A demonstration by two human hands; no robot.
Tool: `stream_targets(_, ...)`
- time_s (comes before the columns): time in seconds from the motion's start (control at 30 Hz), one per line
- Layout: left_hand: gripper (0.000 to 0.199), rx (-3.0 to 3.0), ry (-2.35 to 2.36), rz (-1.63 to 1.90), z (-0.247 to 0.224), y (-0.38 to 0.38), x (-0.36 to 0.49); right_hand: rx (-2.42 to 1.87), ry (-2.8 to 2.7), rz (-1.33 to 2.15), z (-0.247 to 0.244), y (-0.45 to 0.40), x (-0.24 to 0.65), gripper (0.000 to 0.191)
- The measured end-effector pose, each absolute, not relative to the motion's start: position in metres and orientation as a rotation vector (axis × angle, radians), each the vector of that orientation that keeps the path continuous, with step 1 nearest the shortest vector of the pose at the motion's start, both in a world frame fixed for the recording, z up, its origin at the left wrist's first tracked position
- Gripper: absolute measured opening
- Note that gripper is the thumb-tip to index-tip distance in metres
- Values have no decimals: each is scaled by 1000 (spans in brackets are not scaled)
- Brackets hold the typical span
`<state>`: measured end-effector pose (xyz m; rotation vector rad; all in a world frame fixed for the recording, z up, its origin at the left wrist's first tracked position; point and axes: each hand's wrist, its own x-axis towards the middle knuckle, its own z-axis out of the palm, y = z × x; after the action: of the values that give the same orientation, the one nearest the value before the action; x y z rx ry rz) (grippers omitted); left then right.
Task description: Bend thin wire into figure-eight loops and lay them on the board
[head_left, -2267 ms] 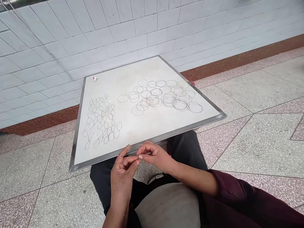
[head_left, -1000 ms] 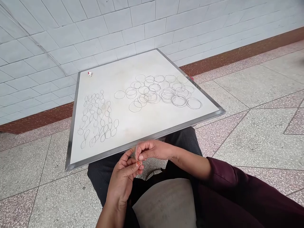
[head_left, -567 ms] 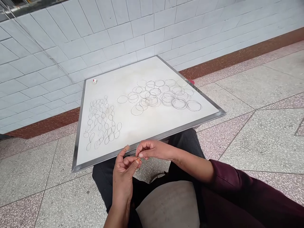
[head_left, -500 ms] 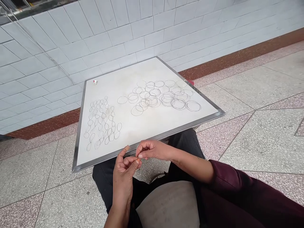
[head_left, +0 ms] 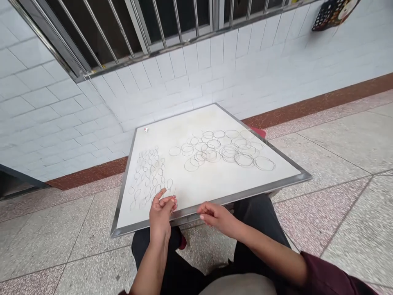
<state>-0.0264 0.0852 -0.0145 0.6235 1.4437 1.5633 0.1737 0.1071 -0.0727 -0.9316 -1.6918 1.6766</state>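
My left hand (head_left: pixel 161 211) is over the near edge of the white table, thumb and index finger pinched on a thin twisted wire loop (head_left: pixel 174 200). Most of that wire is hidden by the fingers. Off to the right, at the metal edge, my right hand (head_left: pixel 217 219) hovers with loosely bent fingers, a gap from the thumb and no wire visible in it. On the left side of the table lie several small figure-eight wire loops (head_left: pixel 154 172). Larger round wire rings (head_left: pixel 244 159) overlap in a spread across the middle and right.
The white table (head_left: pixel 211 188) has a metal rim and stands against a tiled wall (head_left: pixel 190 90). A small red-and-white item (head_left: pixel 146 130) sits at its far left corner. Above is a barred window (head_left: pixel 172 24); a patterned bag (head_left: pixel 334 14) hangs at the right.
My hands have parted: the right has let go of the wire and moved right, while the left keeps it and has moved over the table's edge. The view has tilted up.
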Motion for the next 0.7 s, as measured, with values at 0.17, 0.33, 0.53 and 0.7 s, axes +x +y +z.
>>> stream_targets(0.17,45,686,1514,1612,5,170,-56,-1084,-1862,1107,-101,113,218,15)
stream_targets(0.33,40,671,1583,1576,10,216,-64,-1125,-1843,918,-125,118,258,19)
stream_targets(0.53,32,635,1535,1541,1,221,-55,-1107,-1872,907,-123,133,252,21)
stream_targets(0.7,33,650,1564,1549,-5,221,-60,-1103,-1919,868,-122,138,249,21)
